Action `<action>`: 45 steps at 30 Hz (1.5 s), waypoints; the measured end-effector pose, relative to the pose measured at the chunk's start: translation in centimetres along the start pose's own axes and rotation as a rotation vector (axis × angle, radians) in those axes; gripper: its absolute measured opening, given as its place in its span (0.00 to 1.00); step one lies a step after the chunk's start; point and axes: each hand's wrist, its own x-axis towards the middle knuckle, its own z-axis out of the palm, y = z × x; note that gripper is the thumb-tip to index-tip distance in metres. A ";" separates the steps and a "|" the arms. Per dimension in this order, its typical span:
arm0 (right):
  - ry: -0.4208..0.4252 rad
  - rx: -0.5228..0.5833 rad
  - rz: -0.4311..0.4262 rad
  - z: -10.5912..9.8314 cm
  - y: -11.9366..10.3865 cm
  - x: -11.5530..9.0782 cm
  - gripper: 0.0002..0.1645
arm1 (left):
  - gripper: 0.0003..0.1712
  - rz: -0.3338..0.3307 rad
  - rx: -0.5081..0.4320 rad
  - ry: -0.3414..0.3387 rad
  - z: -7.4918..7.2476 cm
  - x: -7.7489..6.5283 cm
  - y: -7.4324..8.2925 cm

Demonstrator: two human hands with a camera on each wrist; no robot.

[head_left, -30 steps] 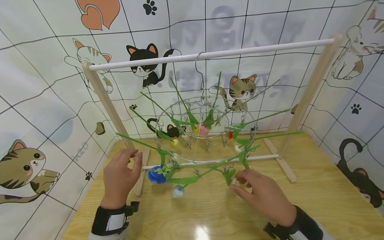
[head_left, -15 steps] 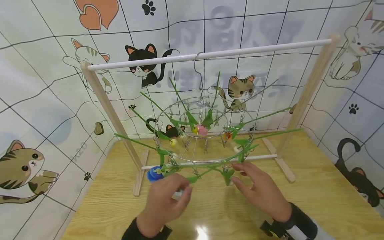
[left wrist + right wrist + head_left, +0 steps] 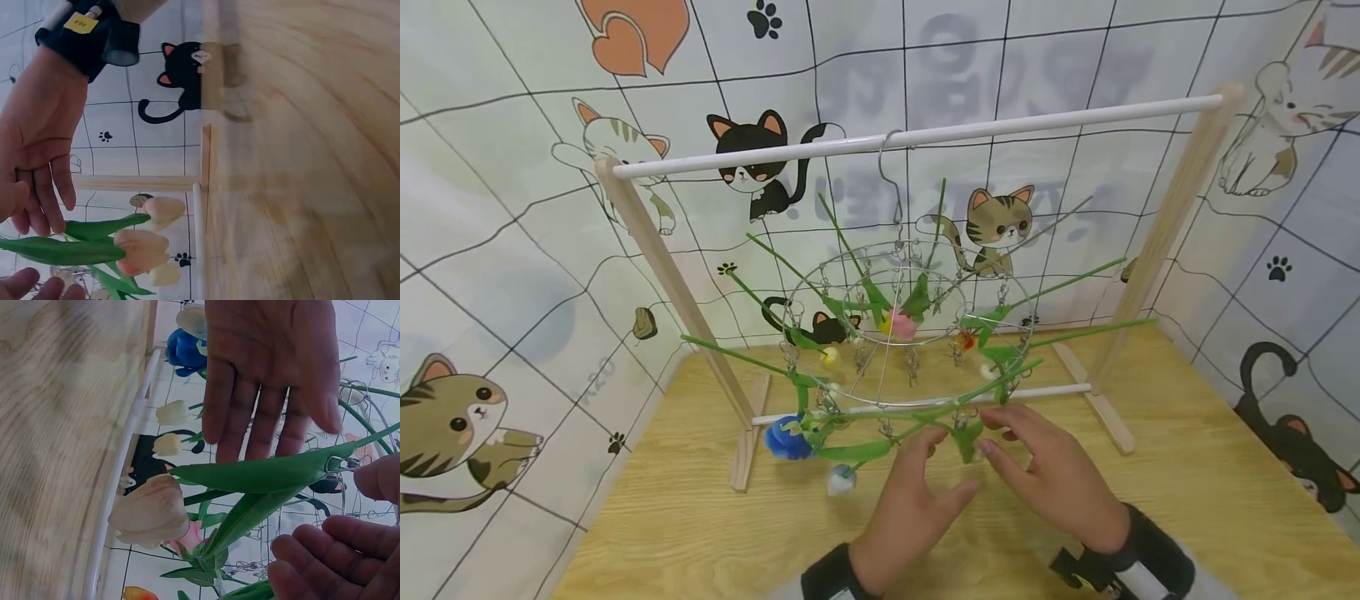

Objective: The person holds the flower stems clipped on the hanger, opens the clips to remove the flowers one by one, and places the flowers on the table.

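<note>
A pale pink tulip [image 3: 150, 512] with long green leaves [image 3: 262, 470] hangs head down from a wire clip [image 3: 340, 465] on the round metal hanger [image 3: 880, 406]. My left hand [image 3: 913, 512] is beside its leaves, fingers extended and thumb apart; the left wrist view shows the palm facing the flower. On the other side of the tulip is my right hand [image 3: 1052, 475], thumb and fingers spread close to the clip with a gap between them. Whether a fingertip touches the leaves cannot be made out. A blue flower [image 3: 788, 437] and a pale blue tulip [image 3: 842, 479] hang farther left.
The hanger hooks over a white rod [image 3: 775, 155] on a wooden-legged rack [image 3: 1172, 217]. Several more flowers hang around the rings, their green stems [image 3: 1097, 332] sticking outward. Below is a wooden table [image 3: 647, 517]; a cat-print cloth [image 3: 865, 50] stands behind.
My left hand has come across from the left side of the rack to the pink tulip. The fingers of my right hand have spread and shifted up slightly beside the clip.
</note>
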 end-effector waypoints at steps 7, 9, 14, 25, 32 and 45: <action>0.013 -0.012 -0.030 -0.3 0.1 0.2 0.26 | 0.28 -0.038 -0.199 0.104 1.1 2.0 0.2; 0.020 -0.015 -0.033 -0.4 0.1 0.2 0.26 | 0.25 -0.011 -0.203 0.100 1.0 2.1 0.1; 0.041 -0.027 -0.032 -1.0 0.5 0.3 0.23 | 0.16 0.095 -0.135 0.114 0.9 2.1 0.0; 0.051 0.027 -0.044 -1.4 0.5 0.4 0.22 | 0.04 0.296 -0.080 0.164 0.9 1.9 -0.3; 0.010 0.113 -0.044 -0.9 0.0 0.3 0.23 | 0.02 0.347 -0.104 0.175 0.3 1.7 -0.3; -0.052 0.284 0.039 0.7 -1.4 1.7 0.20 | 0.03 0.367 -0.105 0.166 -0.5 0.9 -0.2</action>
